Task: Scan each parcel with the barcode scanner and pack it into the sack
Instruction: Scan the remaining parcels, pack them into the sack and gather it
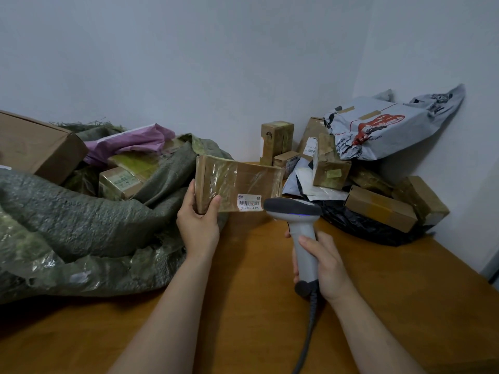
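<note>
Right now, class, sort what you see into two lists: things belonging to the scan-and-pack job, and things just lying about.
Job: taped parcel held by the left hand; barcode scanner gripped by the right hand; green sack with parcels inside; parcel pile on the right.
Lying about: wooden table; large brown box at far left, role unclear.

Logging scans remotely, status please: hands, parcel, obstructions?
Left hand grips taped parcel by its left end. Right hand grips barcode scanner, head beside the label. Sack lies left, parcels inside; nothing between scanner and label.
</note>
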Demonstrator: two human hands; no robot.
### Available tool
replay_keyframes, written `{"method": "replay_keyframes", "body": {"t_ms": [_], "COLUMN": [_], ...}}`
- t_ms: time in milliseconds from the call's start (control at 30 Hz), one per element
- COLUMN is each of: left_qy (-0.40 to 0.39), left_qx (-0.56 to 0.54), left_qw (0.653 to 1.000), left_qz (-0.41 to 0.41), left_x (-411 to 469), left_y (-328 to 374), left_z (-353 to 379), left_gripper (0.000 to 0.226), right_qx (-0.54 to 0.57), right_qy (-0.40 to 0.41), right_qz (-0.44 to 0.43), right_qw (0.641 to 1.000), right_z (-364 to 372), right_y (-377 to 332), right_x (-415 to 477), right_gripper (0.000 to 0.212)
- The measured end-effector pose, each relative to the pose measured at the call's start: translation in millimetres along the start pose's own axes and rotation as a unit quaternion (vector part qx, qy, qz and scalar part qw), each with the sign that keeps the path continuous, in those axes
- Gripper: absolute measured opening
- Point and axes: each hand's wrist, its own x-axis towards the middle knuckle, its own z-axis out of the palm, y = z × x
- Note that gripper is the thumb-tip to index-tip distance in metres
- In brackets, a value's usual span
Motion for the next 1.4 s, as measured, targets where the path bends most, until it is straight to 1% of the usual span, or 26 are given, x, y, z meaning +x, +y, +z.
{"method": "replay_keyframes", "body": {"t_ms": [133,200,267,300,333,367,433,467,567,667,733,833,867,967,1033,1100,1133,1167,1233,1300,1333,1400], "left_qy": [0.004,0.004,0.005,0.009,0.015,0.021,0.032,0.036,0.039,0.03,0.02,0.0,-0.007,-0.019,-0.028,-0.041,-0.049,-0.055,-0.056,-0.045,-0.047,-0.079], "left_qx": [0.0,-0.002,-0.008,-0.009,-0.009,-0.012,-0.02,-0.025,-0.025,-0.007,0.003,-0.002,-0.005,0.002,0.015,0.043,0.069,0.117,0.247,0.349,0.381,0.418], "left_qw": [1.0,1.0,1.0,1.0,1.0,0.999,0.999,0.998,0.999,0.999,0.999,0.998,0.998,0.998,0.997,0.996,0.995,0.991,0.967,0.935,0.923,0.904], "left_qz": [-0.007,-0.009,-0.014,-0.019,-0.024,-0.029,-0.037,-0.037,-0.027,-0.025,-0.038,-0.056,-0.06,-0.068,-0.068,-0.063,-0.057,-0.043,0.004,0.032,0.035,0.031], "left_x": [0.5,0.0,-1.2,-1.8,-2.5,-3.5,-6.0,-7.3,-9.1,-3.1,6.5,22.8,28.4,49.6,65.9,82.6,90.5,99.4,121.3,145.4,157.3,178.1], "left_y": [0.8,1.7,3.3,3.5,4.0,5.6,8.5,11.4,25.3,44.7,58.4,80.2,88.8,115.8,133.1,151.1,160.4,169.3,183.0,192.4,195.8,200.6], "left_z": [-0.6,-0.5,0.0,0.2,0.2,0.4,-0.3,-0.8,-5.0,-18.0,-30.2,-48.1,-53.8,-71.4,-83.2,-94.0,-99.4,-105.0,-116.5,-128.8,-135.0,-145.5], "left_gripper": [0.067,0.065,0.059,0.052,0.046,0.04,0.037,0.038,0.048,0.054,0.052,0.049,0.047,0.042,0.038,0.035,0.035,0.035,0.042,0.053,0.06,0.073], "right_qx": [0.005,0.009,0.014,0.015,0.019,0.022,0.017,0.014,0.005,0.0,0.027,0.104,0.112,0.11,0.137,0.159,0.159,0.16,0.163,0.146,0.133,0.115], "right_qy": [0.001,-0.001,-0.008,-0.008,-0.007,-0.006,0.002,0.013,0.074,0.13,0.15,0.131,0.117,0.085,0.057,0.029,0.023,0.016,0.016,0.011,0.007,0.001], "right_qz": [-0.001,-0.002,-0.01,-0.012,-0.012,-0.014,-0.01,-0.006,0.008,0.008,0.013,0.036,0.042,0.052,0.049,0.041,0.037,0.031,0.018,0.007,0.001,-0.013], "right_qw": [1.0,1.0,1.0,1.0,1.0,1.0,1.0,1.0,0.997,0.992,0.988,0.985,0.986,0.989,0.988,0.986,0.986,0.987,0.986,0.989,0.991,0.993], "right_z": [0.2,0.3,0.9,1.6,1.7,1.7,3.2,3.9,7.8,10.8,16.3,29.1,33.9,51.4,63.7,77.9,84.8,91.8,106.5,125.3,136.7,158.1], "right_y": [-0.7,-1.1,-1.2,-2.1,-2.2,-2.0,-1.4,-0.2,-0.7,-6.8,-14.2,-24.4,-27.3,-40.8,-50.7,-63.1,-69.5,-75.8,-89.1,-105.2,-114.7,-130.6], "right_x": [0.5,0.1,-0.6,-0.5,-0.5,-0.5,0.0,1.0,6.4,18.5,26.9,35.9,38.3,45.8,52.2,58.6,62.6,67.6,80.4,94.8,102.0,119.3], "right_gripper": [0.059,0.053,0.035,0.025,0.02,0.021,0.041,0.047,0.045,0.06,0.063,0.043,0.041,0.058,0.054,0.053,0.052,0.046,0.03,0.025,0.023,0.02]}}
